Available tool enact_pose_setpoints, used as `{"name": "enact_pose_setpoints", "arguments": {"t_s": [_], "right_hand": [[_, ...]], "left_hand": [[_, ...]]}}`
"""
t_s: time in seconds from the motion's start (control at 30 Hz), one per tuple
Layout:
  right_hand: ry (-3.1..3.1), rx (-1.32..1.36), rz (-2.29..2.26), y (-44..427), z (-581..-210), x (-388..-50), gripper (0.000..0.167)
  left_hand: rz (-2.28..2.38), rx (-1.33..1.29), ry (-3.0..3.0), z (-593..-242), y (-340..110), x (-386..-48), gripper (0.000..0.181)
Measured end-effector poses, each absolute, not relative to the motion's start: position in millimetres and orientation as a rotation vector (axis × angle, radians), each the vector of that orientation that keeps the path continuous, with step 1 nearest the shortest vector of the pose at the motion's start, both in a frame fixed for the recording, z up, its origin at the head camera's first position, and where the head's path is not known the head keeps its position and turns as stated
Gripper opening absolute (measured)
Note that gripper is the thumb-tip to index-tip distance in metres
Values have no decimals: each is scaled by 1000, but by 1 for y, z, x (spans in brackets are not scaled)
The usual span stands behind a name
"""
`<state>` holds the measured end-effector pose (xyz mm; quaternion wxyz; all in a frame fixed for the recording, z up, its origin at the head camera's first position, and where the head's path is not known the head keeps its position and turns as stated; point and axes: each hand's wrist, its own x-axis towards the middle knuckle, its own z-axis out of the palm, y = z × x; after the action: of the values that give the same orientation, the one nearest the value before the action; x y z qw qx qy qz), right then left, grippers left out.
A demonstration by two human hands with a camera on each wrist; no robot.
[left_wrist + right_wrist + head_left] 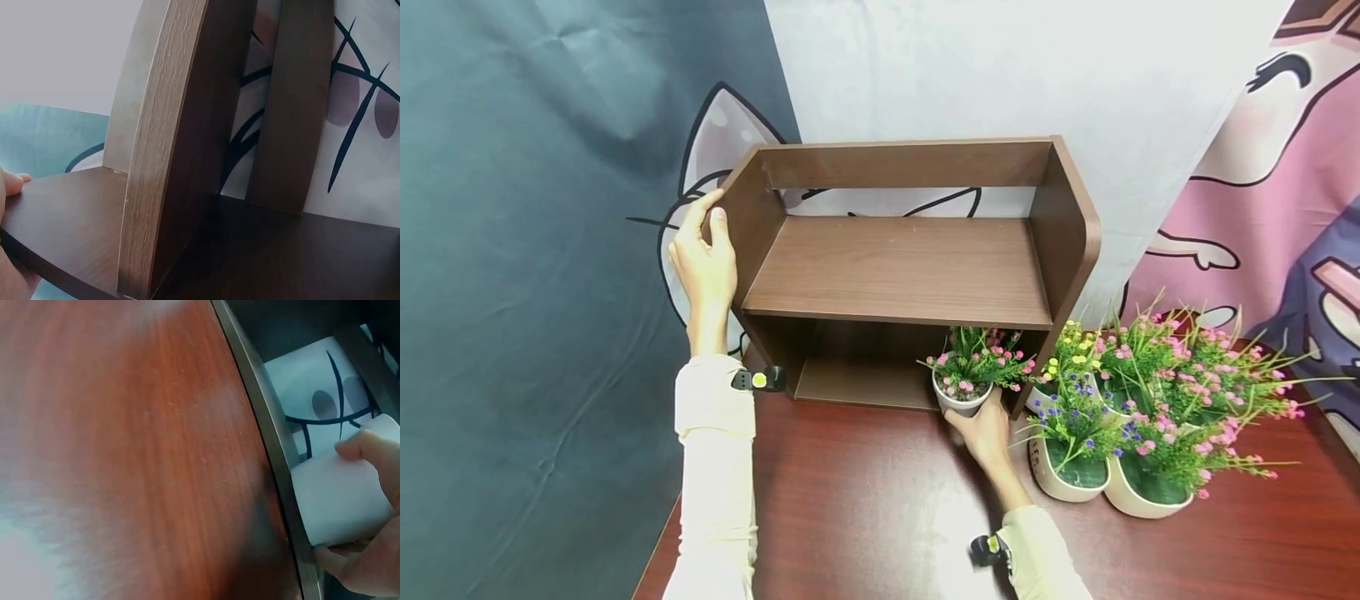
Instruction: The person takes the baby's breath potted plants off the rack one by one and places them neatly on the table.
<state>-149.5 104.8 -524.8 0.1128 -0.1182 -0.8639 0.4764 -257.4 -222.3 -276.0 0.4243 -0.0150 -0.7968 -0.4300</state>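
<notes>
A two-tier brown wooden shelf (895, 271) stands against the curtain. My left hand (706, 267) holds the edge of its left side panel (69, 206), with digits on both faces of the board. Down at the lower tier, my right hand (987, 429) grips a white flower pot (340, 500) holding a plant with pink flowers (977, 362). The pot is upright at the right end of the lower compartment, by its front edge. In the right wrist view the thumb lies on one side of the pot and the fingers on the other; its far side is hidden.
Several white pots with pink, yellow and blue flowers (1078, 421) stand close together right of the shelf, one partly behind its side panel. The reddish wooden table (865, 492) runs in front. Printed curtains (550, 250) hang behind and at both sides.
</notes>
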Motion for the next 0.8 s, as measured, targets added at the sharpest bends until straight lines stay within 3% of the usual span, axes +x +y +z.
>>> {"name": "enact_pose_setpoints", "arguments": {"t_s": [0.43,0.8], "right_hand": [[-2600,-9,1492,100,-514,-80,85],[-2610,151,1405,115,-507,-16,76]], "left_hand": [[-1104,-44,-1996,-279,-223,-256,29],[-1093,-49,-2004,-284,-221,-261,29]]}}
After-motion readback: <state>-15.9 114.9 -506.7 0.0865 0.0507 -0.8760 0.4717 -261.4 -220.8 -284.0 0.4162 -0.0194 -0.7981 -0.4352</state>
